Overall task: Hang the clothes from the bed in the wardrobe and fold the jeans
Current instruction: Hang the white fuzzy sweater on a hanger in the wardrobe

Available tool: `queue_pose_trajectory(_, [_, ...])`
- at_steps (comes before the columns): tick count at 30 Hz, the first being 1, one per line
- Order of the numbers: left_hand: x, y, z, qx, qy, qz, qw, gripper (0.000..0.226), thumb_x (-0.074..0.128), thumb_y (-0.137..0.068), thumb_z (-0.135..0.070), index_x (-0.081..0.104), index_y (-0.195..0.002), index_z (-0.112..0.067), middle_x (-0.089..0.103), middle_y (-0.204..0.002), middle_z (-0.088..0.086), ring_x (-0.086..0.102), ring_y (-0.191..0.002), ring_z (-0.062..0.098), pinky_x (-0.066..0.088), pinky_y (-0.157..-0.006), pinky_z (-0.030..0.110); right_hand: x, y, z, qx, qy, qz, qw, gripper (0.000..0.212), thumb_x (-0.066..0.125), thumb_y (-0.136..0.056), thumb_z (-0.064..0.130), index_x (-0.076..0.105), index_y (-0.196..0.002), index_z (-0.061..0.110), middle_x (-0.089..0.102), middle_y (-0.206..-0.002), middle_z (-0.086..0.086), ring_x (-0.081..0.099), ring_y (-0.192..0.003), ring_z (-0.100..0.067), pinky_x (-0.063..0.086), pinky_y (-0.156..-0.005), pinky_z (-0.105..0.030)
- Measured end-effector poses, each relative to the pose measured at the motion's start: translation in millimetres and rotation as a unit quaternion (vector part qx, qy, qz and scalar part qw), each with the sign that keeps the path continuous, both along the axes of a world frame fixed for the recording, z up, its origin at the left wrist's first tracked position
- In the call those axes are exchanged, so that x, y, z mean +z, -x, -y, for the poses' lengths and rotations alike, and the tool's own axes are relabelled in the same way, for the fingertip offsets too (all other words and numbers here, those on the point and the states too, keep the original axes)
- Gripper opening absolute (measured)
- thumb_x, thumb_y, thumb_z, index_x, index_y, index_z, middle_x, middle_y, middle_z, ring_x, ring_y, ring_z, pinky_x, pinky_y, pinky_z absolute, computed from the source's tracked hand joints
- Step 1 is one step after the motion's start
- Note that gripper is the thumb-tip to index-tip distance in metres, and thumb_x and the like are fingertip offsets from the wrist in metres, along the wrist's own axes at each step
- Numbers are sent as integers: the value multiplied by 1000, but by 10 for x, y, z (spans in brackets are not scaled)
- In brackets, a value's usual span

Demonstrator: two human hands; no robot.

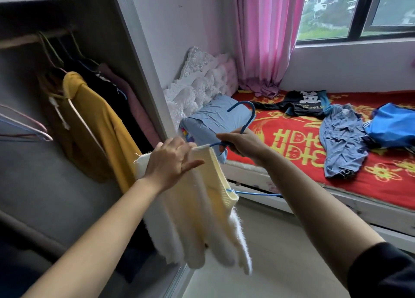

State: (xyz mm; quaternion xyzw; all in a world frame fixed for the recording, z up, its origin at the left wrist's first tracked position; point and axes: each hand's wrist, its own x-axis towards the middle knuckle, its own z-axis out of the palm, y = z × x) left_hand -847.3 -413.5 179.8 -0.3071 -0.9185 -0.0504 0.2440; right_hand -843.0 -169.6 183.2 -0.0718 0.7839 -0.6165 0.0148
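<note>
A cream fluffy sweater (202,212) hangs partly on a blue hanger (248,115) in front of me. My right hand (240,143) grips the hanger just below its hook. My left hand (170,163) pinches the sweater's shoulder, other fingers spread. The hanger's lower bar pokes out of the sweater at the right. The open wardrobe (139,57) is on the left, with a mustard hoodie (96,122) and dark clothes on its rail (27,39). On the bed's red cover (289,140) lie a black printed top (303,104), a blue-grey garment (341,140) and a bright blue garment (393,124).
Empty hangers (24,129) stick out at the wardrobe's left. A blue pillow (213,118) leans by the white padded headboard (199,82). Pink curtains (267,39) hang beside the window (359,12). Pale floor lies between bed and wardrobe.
</note>
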Motion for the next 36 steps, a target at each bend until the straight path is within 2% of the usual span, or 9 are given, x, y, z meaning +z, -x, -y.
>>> queue_pose_trajectory(7, [-160,-27,-149,-106,-196,123,967,21,62,-97,-28,76,-107,-16,75,-102,-6,71,-94,11,55,-81,38,-42,-41,-51,-8,-29,-23,999,43,59,-98,40,78,-76,7,57,-47,10,40,-42,0,34,-45,-13])
queue_pose_trajectory(11, [-180,-121,-400,-105,-230,119,960,23,56,-99,-36,75,-106,-24,75,-100,-10,70,-92,9,54,-80,34,-149,-100,74,-51,-43,-38,997,56,49,-95,62,70,-77,13,55,-55,7,47,-45,-2,40,-48,-19])
queue_pose_trajectory(16, [-266,-119,-566,-36,-236,107,965,23,46,-102,-32,64,-99,-18,70,-84,5,67,-79,30,51,-67,42,-170,-167,260,-83,-35,-77,993,74,54,-82,76,56,-83,2,62,-56,-1,57,-49,-15,47,-55,-36])
queue_pose_trajectory(19, [-368,-95,-440,-9,-263,89,961,23,46,-102,-27,61,-98,-10,68,-76,14,66,-74,38,50,-62,45,-268,-275,143,-98,-70,-105,987,62,61,-82,71,58,-90,10,71,-67,-3,65,-58,-15,52,-58,-35])
queue_pose_trajectory(21, [-372,-57,-366,3,-283,70,957,27,44,-103,-28,61,-97,-7,68,-74,16,66,-71,40,50,-59,44,-480,-376,35,-172,-140,-201,954,42,63,-90,54,59,-86,12,65,-76,2,60,-69,-11,48,-66,-35])
queue_pose_trajectory(24, [-277,27,-265,9,-296,42,954,32,41,-101,-33,59,-94,-7,67,-71,17,66,-69,40,49,-58,41,-909,-561,-120,-263,-227,-356,868,29,63,-94,38,63,-93,9,57,-96,-5,57,-90,-23,47,-80,-38])
queue_pose_trajectory(31, [-25,117,-249,16,-277,20,961,38,35,-100,-40,53,-85,-10,62,-66,18,62,-67,44,46,-57,44,-1386,-691,-31,-180,-473,-371,779,58,56,-87,65,63,-122,19,53,-133,-10,45,-130,-35,31,-104,-47])
queue_pose_trajectory(34, [67,144,-200,18,-290,12,957,31,35,-101,-38,45,-80,-18,52,-58,7,60,-61,41,42,-55,42,-1454,-736,101,-95,-478,-371,791,47,60,-88,56,62,-122,23,54,-132,-4,52,-119,-28,38,-95,-41])
queue_pose_trajectory(36, [109,128,-201,16,-286,11,958,30,34,-101,-38,44,-79,-20,49,-57,3,59,-60,40,42,-55,42,-1404,-760,238,-9,-431,-363,826,24,61,-92,41,63,-110,25,56,-126,1,59,-104,-21,50,-82,-36])
